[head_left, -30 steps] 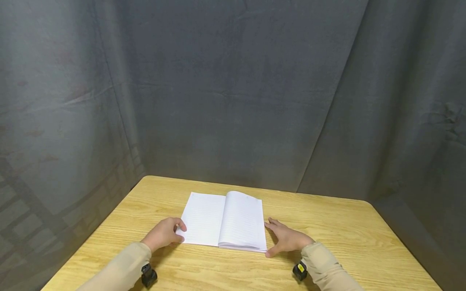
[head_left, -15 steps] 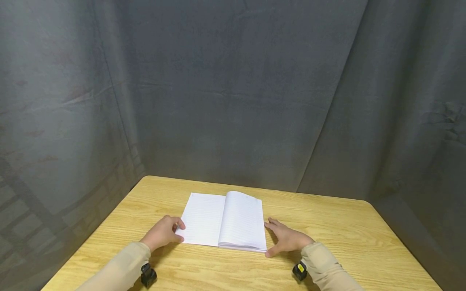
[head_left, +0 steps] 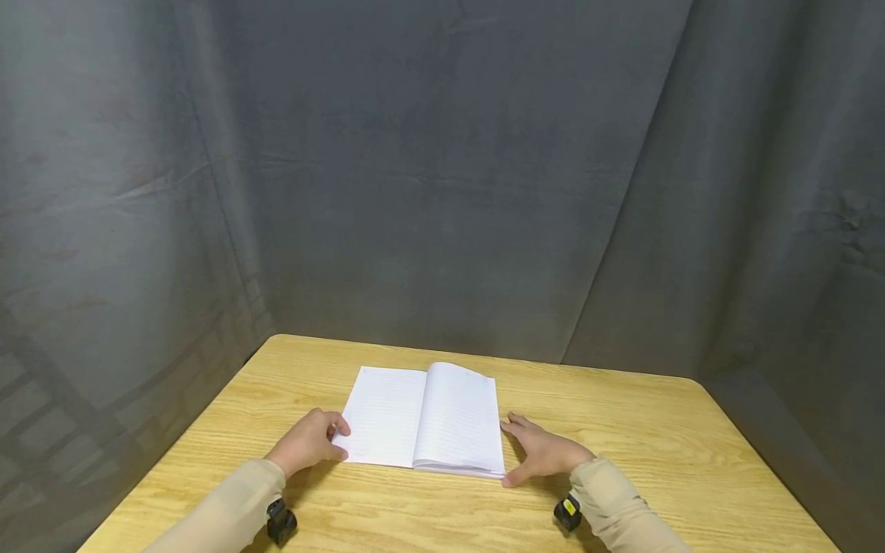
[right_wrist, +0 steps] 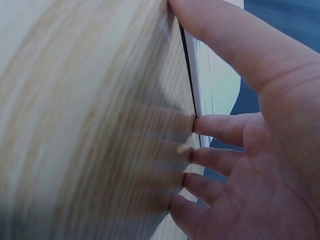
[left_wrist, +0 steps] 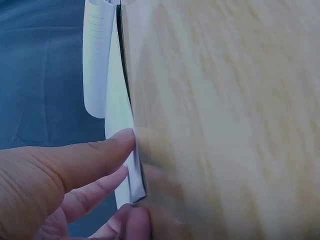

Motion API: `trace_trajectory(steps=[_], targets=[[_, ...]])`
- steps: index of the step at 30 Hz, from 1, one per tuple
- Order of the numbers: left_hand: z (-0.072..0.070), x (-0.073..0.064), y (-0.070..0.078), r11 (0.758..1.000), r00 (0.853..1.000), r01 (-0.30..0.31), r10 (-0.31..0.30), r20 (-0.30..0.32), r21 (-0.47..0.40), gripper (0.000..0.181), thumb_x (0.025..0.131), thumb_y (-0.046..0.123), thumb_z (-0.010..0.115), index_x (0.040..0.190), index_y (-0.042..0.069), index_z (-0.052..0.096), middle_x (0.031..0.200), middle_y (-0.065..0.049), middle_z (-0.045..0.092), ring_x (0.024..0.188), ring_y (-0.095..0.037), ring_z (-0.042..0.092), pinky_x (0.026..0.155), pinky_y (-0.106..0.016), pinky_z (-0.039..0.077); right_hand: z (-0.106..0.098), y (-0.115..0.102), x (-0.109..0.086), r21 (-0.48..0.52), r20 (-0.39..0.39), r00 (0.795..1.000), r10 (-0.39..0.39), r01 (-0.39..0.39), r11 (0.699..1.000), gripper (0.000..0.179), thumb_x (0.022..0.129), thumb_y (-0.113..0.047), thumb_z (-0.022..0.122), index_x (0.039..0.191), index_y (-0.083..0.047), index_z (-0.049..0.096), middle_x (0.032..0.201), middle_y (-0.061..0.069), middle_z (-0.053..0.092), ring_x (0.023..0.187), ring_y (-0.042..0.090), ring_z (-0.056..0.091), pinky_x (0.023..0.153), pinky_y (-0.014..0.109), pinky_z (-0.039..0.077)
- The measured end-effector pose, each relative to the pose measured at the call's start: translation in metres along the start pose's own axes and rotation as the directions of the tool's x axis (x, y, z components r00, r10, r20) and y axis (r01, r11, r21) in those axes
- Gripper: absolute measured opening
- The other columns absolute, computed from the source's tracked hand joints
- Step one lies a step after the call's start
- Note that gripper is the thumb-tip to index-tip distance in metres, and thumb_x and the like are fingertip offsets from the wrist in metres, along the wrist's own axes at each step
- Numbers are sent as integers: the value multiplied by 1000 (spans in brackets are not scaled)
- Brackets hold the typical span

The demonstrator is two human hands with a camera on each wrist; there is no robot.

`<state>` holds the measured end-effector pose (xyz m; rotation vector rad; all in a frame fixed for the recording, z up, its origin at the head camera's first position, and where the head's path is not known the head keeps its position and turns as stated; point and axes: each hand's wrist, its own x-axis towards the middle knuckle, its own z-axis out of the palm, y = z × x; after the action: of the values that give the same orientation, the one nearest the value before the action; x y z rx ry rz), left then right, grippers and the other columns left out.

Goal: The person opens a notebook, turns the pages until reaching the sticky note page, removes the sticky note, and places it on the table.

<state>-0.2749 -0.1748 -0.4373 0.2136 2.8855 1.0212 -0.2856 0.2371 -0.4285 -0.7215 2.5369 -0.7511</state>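
Observation:
An open notebook (head_left: 387, 415) with white lined pages lies on the wooden table. Its right-hand stack of pages bulges up near the spine. At the lower left corner, my left hand (head_left: 307, 442) grips the notebook lightly, index finger bent over the page and thumb (left_wrist: 117, 147) at the near edge. My right hand (head_left: 546, 452) is spread about the lower right corner. In the right wrist view its fingertips (right_wrist: 200, 125) meet the tabletop along the notebook's side edge, while the thumb reaches the near edge.
The wooden table (head_left: 657, 438) has rounded far corners. Grey cloth (head_left: 429, 192) hangs behind it and along both sides. Small black cameras sit on the left wrist (head_left: 281, 522) and right wrist (head_left: 568, 514).
The left index finger has drawn back very slightly toward the page's outer edge. Otherwise hands and notebook stay put; the whole head view shifts a touch.

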Motion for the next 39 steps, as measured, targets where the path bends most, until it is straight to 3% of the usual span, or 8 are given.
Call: trace_trajectory(steps=[4, 8, 13, 18, 22, 25, 33, 39], targets=[[-6, 1, 2, 1000, 1000, 9, -9, -1, -8, 25, 73, 9, 83, 93, 7, 68, 85, -6, 58, 75, -19, 51, 67, -35, 45, 1, -1, 0, -1, 6, 1000, 2, -2, 1000, 105, 78, -50, 76, 150, 4, 22, 156, 32, 7, 142, 52, 11, 106, 67, 26], [-14, 5, 12, 998, 998, -23, 20, -56, -55, 26, 80, 15, 78, 102, 6, 69, 100, -10, 63, 89, -22, 58, 77, -40, 49, 2, -3, 1, -8, 4, 1000, 5, -5, 1000, 105, 78, -49, 77, 150, 4, 22, 156, 31, 7, 142, 52, 11, 106, 67, 27], [-17, 15, 43, 979, 987, -124, 105, -121, -162, 26, 83, 15, 75, 106, 6, 69, 102, -8, 66, 91, -19, 59, 76, -34, 50, 3, -4, 1, -13, -6, 1000, 13, -13, 1000, 105, 77, -47, 78, 150, 4, 23, 156, 31, 8, 142, 52, 12, 106, 66, 27], [-6, 22, 80, 929, 960, -274, 249, -128, -247, 23, 84, 13, 75, 104, 6, 69, 96, -4, 68, 86, -15, 61, 74, -28, 50, 2, -4, 0, -14, -10, 1000, 5, -6, 1000, 105, 77, -47, 78, 150, 5, 23, 156, 32, 9, 142, 52, 13, 106, 66, 27], [13, 25, 103, 887, 937, -349, 340, -82, -303, 22, 84, 13, 74, 104, 6, 69, 98, -5, 68, 85, -13, 61, 74, -27, 51, 1, -4, 0, -10, -5, 1000, 2, -2, 1000, 105, 77, -48, 77, 150, 5, 22, 156, 32, 8, 142, 52, 12, 105, 67, 27], [31, 26, 118, 876, 929, -357, 371, -21, -324, 21, 84, 12, 74, 104, 6, 69, 97, -6, 67, 85, -12, 60, 74, -26, 50, 1, -5, 0, -19, -13, 1000, 16, -16, 1000, 105, 77, -46, 78, 150, 5, 23, 156, 32, 9, 142, 52, 13, 105, 67, 27], [75, 24, 138, 897, 909, -302, 373, 187, -323, 21, 84, 11, 75, 101, 1, 69, 86, 0, 63, 76, -7, 55, 70, -22, 47, 3, -5, -1, -42, -39, 999, 35, -36, 998, 103, 75, -43, 81, 148, 6, 27, 155, 33, 13, 141, 52, 17, 105, 67, 27], [93, 27, 136, 914, 905, -279, 353, 239, -293, 17, 80, 10, 77, 94, 3, 69, 79, 4, 63, 71, -5, 55, 68, -20, 47, 3, -4, -1, -35, -33, 999, 28, -30, 999, 103, 76, -43, 80, 148, 6, 26, 155, 33, 12, 141, 53, 16, 104, 68, 27]])
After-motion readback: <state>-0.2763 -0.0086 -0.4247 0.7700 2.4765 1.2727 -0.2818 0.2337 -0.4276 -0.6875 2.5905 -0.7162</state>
